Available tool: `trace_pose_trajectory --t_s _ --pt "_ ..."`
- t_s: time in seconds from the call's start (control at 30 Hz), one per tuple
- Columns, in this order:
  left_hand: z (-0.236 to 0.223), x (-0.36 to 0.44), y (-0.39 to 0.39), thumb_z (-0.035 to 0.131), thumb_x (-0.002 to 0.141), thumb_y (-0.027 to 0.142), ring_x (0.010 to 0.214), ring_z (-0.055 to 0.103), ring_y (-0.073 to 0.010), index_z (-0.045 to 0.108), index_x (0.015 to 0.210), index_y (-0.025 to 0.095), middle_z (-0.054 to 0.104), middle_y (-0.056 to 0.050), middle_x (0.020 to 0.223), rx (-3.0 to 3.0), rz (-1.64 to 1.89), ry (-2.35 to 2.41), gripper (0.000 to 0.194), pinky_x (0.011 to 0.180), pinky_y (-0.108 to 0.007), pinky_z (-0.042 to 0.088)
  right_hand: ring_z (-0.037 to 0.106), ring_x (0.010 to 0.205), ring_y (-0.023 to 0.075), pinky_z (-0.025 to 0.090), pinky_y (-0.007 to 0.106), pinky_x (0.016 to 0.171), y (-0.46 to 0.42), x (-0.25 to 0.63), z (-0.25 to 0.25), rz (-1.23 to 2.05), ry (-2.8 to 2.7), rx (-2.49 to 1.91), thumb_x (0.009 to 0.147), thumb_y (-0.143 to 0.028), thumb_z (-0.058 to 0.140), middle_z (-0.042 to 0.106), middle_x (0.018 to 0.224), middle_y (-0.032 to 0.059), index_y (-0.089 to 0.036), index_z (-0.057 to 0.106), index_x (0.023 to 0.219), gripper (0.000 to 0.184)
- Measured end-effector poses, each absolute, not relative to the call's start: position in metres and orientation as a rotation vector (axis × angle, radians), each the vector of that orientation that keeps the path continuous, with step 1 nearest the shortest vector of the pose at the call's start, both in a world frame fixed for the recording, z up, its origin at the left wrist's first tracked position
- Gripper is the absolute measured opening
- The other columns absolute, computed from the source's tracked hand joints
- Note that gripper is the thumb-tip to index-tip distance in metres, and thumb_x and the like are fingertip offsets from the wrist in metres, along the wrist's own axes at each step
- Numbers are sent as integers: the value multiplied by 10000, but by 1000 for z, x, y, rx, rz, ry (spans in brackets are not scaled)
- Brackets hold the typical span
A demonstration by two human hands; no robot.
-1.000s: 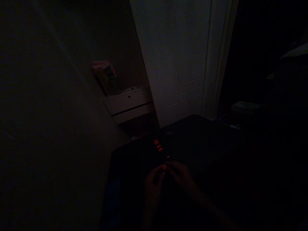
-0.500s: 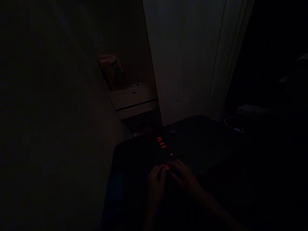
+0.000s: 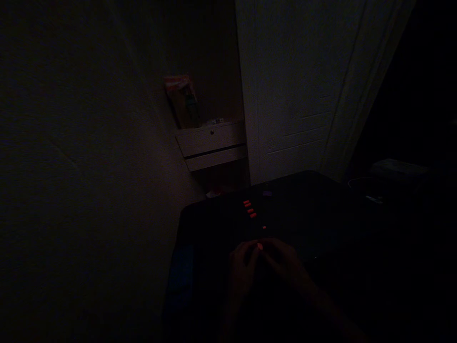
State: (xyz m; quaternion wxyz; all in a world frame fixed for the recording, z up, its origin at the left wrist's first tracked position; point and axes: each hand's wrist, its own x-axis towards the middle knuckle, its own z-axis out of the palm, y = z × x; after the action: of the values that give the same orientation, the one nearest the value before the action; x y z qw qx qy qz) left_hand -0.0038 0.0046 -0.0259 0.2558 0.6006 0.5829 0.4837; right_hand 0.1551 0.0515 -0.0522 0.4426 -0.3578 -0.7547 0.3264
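Observation:
The picture is very dark. My left hand and my right hand meet at the fingertips over a dark surface. Between them they pinch a small orange-red piece, whose exact kind is too dim to make out. Just beyond my fingers lies a tiny orange-red bit. Farther off, several short orange-red sticks lie in a row, roughly parallel to one another. Both forearms fade into shadow.
A small purplish object lies near the surface's far edge. Behind stand a pale door-like panel and a drawer unit with a bag on it. A bluish flat thing is at left, a pale box at right.
The whole view has shifted, so things appear farther right. My hands keep their fingertip pinch on the small orange-red piece, which looks slightly turned. The row of sticks has not moved.

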Motion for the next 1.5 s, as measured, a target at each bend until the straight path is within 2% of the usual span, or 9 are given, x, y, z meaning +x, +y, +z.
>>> trace_pose_trajectory --t_s 0.27,0.43,0.87,1.03,1.5 --pt "-26 -5 4 536 981 422 904 736 -253 731 917 214 790 -70 945 1573 1306 1688 292 844 -370 550 739 992 229 590 359 907 47 154 -46 788 -1875 -838 1000 -341 612 769 1091 72 -238 721 1120 193" --pt "-23 -5 3 529 977 454 861 740 -258 727 877 211 788 -69 884 1559 1295 1683 330 817 -368 552 726 949 210 590 324 861 44 154 -42 808 -1891 -792 989 -339 636 750 1059 63 -235 712 1113 179" --pt "-18 0 2 582 962 495 846 728 -253 745 914 206 785 -80 908 1596 1291 1663 335 784 -360 560 727 979 224 583 340 886 44 155 -45 820 -1902 -810 1006 -276 585 752 1081 72 -239 691 1132 169" --pt "-20 -1 2 568 970 482 885 733 -252 752 944 208 787 -78 947 1573 1278 1661 331 830 -365 551 726 981 219 579 330 881 45 155 -47 833 -1902 -799 1004 -272 585 746 1088 72 -238 687 1145 178" --pt "-20 -3 5 569 943 523 860 730 -271 759 913 206 790 -94 924 1610 1250 1681 371 817 -376 556 713 970 207 557 318 884 46 154 -44 823 -1890 -798 997 -228 586 738 1079 75 -217 680 1143 174"
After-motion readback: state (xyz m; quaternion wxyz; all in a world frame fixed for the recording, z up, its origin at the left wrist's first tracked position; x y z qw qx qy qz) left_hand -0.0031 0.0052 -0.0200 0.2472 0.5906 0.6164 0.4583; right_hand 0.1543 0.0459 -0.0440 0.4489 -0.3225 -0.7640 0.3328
